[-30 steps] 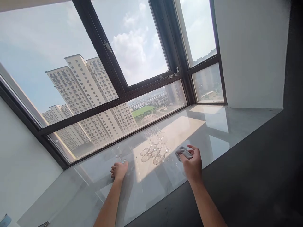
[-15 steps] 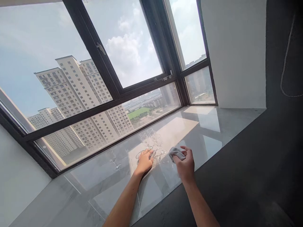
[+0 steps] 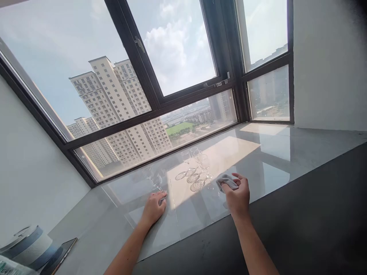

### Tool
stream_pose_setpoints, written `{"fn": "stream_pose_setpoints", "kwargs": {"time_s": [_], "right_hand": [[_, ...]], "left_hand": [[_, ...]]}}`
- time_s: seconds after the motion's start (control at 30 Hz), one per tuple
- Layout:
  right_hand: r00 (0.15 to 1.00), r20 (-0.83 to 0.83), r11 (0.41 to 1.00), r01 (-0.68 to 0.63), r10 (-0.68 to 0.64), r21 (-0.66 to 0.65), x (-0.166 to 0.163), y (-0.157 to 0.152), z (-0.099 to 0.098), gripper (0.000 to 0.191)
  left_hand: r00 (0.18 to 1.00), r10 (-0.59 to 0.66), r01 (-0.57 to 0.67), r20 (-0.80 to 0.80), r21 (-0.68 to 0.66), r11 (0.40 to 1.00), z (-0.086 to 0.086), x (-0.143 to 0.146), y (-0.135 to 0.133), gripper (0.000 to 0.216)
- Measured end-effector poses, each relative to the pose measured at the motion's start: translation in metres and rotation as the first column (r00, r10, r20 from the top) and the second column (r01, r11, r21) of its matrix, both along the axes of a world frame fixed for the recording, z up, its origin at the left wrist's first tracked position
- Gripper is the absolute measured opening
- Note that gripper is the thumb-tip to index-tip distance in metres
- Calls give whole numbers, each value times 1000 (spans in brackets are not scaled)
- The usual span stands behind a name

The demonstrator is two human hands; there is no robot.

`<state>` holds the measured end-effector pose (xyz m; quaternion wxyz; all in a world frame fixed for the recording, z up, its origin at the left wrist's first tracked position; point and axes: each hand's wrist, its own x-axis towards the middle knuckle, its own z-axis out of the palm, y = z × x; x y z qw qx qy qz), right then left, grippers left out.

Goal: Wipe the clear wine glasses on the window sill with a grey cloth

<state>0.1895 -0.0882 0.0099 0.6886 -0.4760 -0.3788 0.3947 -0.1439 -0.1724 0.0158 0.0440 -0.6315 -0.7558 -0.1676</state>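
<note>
My left hand (image 3: 155,207) is low over the glossy sill, its fingers curled at the foot of a clear stemmed wine glass (image 3: 155,181) that is hard to make out against the reflections. My right hand (image 3: 237,193) grips a crumpled grey cloth (image 3: 226,182) between thumb and fingers, just above the sill. Between the two hands, farther back, a group of clear wine glasses (image 3: 202,160) stands in a sunlit patch, casting ringed shadows toward me.
The tiled window sill (image 3: 200,217) runs below a dark-framed window (image 3: 155,109). At the lower left lie a phone (image 3: 64,254) and a blue-and-white round container (image 3: 31,246). The sill drops off along its front edge at the right.
My left hand has moved left, from beside the grouped glasses to the separate wine glass. My right hand still holds the cloth. The view has swung left, bringing the phone and container into sight.
</note>
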Motion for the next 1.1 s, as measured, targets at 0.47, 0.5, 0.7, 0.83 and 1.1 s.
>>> {"fn": "stream_pose_setpoints", "kwargs": {"time_s": [0.47, 0.5, 0.7, 0.83, 1.1], "right_hand": [[999, -4, 999, -38, 38, -14, -8, -5, 7, 56], [999, 4, 999, -45, 45, -19, -7, -6, 7, 56], [999, 5, 998, -50, 50, -32, 1, -6, 7, 58], [1000, 1, 999, -27, 27, -29, 5, -4, 4, 58], [999, -32, 1000, 13, -13, -3, 14, 1, 3, 57]], "left_hand": [[952, 301, -304, -50, -81, 949, -3, -23, 2, 52], [950, 308, -311, -50, -86, 947, -2, -23, 2, 53], [930, 353, -365, -104, -134, 921, -1, -24, 8, 55], [914, 388, -403, -122, -157, 901, 0, -26, 15, 56], [905, 407, -417, -121, -74, 906, 2, -28, 13, 51]]}}
